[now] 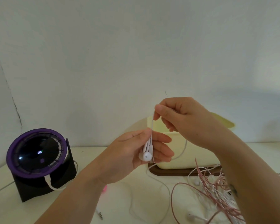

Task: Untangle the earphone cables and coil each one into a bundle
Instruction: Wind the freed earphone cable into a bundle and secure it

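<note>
Coiling step in hand, by the look of it: left hand (pixel 136 152) closed on folded loops of the white cable (pixel 152 126) with an earbud (pixel 146 156) at the bottom; right hand (pixel 183 120) pinching the same cable just above, raised over the bench (pixel 87 159). Next move likely: lay another loop, keeping slack from the pink-and-white tangle (pixel 217 191) at the right edge. Only legible writing: "20" on the round black device (pixel 37 154) at the left.
</note>
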`<control>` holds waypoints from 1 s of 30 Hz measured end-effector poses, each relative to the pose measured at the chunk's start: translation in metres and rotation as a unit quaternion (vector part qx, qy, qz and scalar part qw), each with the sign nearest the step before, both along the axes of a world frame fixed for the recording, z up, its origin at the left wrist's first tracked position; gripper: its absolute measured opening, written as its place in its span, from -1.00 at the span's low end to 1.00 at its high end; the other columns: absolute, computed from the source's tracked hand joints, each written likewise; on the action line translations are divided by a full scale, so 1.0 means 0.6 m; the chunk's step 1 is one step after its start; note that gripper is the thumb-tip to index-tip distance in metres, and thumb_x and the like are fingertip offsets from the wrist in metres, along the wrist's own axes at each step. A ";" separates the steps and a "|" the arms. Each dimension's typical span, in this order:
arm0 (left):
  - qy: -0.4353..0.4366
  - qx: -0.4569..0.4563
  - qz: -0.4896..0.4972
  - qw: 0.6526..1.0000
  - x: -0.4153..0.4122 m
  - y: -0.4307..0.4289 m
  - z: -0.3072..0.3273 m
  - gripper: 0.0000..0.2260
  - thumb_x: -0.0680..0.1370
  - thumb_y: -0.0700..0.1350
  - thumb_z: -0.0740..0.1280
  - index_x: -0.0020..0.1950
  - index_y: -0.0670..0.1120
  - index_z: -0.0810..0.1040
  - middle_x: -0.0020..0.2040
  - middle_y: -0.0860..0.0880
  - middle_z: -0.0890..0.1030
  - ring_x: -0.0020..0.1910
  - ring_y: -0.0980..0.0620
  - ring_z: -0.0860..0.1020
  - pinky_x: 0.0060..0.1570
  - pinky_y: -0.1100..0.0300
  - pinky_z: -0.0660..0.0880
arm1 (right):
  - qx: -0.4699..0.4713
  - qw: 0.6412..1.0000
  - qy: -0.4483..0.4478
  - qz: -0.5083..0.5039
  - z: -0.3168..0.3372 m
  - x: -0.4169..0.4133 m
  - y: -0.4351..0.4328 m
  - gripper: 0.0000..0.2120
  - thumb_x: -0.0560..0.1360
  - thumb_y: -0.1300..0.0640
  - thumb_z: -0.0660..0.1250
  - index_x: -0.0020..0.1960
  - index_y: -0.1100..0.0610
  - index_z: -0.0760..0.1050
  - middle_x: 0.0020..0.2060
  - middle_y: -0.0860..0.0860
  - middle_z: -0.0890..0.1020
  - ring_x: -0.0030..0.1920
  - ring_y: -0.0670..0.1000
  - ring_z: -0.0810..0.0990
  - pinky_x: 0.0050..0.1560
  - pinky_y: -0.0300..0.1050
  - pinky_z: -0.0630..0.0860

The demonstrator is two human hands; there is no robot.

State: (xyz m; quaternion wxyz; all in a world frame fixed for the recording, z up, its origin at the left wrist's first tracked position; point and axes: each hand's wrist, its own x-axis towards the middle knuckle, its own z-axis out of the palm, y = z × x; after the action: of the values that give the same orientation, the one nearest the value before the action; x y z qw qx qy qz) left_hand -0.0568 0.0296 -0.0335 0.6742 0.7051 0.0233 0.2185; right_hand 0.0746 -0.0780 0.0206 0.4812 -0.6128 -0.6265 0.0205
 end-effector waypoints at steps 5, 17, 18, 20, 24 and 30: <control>-0.090 -0.160 -0.154 0.971 -0.011 0.007 0.021 -0.66 0.61 -0.07 0.17 0.21 -0.27 0.55 -0.02 -0.21 0.66 0.01 -0.11 0.64 0.20 -0.04 0.48 | -0.060 0.991 0.095 0.067 -0.029 0.012 0.021 -0.68 0.60 0.05 0.18 -0.29 0.04 0.51 -0.58 -0.14 0.44 -0.57 -0.12 0.34 -0.49 -0.32 0.32; -0.100 -0.056 0.148 0.982 -0.006 0.030 0.018 -0.70 0.62 -0.10 0.05 0.12 -0.15 0.54 -0.03 -0.08 0.69 -0.01 0.04 0.65 -0.03 0.21 0.57 | -0.170 0.978 -0.104 0.053 -0.034 -0.022 0.026 -0.79 0.58 0.04 0.22 -0.13 0.02 0.61 -0.53 -0.10 0.40 -0.45 -0.11 0.38 -0.25 -0.04 0.45; -0.080 -0.022 0.144 0.986 -0.008 0.030 0.016 -0.70 0.59 -0.08 0.08 0.11 -0.14 0.55 -0.05 -0.06 0.69 -0.04 0.06 0.65 -0.08 0.26 0.56 | -0.153 0.982 -0.096 0.052 -0.026 -0.021 0.020 -0.79 0.57 0.05 0.24 -0.15 0.04 0.61 -0.52 -0.09 0.39 -0.42 -0.07 0.38 -0.20 0.04 0.48; -0.040 0.045 0.139 0.988 -0.009 0.031 0.010 -0.66 0.54 -0.02 0.10 0.10 -0.14 0.57 -0.05 -0.05 0.69 -0.02 0.05 0.64 0.00 0.28 0.54 | -0.113 0.990 -0.068 0.055 -0.014 -0.019 0.008 -0.76 0.55 0.03 0.23 -0.19 0.05 0.61 -0.50 -0.11 0.43 -0.38 0.05 0.37 -0.17 0.12 0.51; 0.013 0.078 0.092 0.993 -0.011 0.019 0.007 -0.62 0.59 0.05 0.10 0.06 -0.17 0.59 -0.09 -0.13 0.69 -0.01 -0.05 0.65 0.08 0.18 0.53 | -0.016 0.999 -0.037 0.033 -0.002 -0.011 0.001 -0.74 0.53 -0.06 0.20 -0.23 -0.05 0.59 -0.43 0.02 0.43 -0.35 0.19 0.44 -0.20 0.12 0.51; -0.022 0.004 -0.039 0.999 -0.019 -0.005 0.027 -0.64 0.52 0.04 0.15 -0.07 -0.09 0.69 -0.24 -0.09 0.67 -0.21 -0.01 0.65 -0.04 0.09 0.59 | 0.010 0.997 0.031 0.065 -0.031 -0.004 0.031 -0.71 0.56 -0.02 0.23 -0.21 0.13 0.57 -0.38 0.18 0.48 -0.37 0.09 0.39 -0.31 -0.02 0.41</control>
State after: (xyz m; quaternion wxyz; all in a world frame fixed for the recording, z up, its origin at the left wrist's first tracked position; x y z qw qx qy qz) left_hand -0.0685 0.0268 -0.0172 0.6798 0.7031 -0.0205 0.2076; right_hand 0.0723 -0.0592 0.0018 0.5043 -0.5652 -0.6497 0.0646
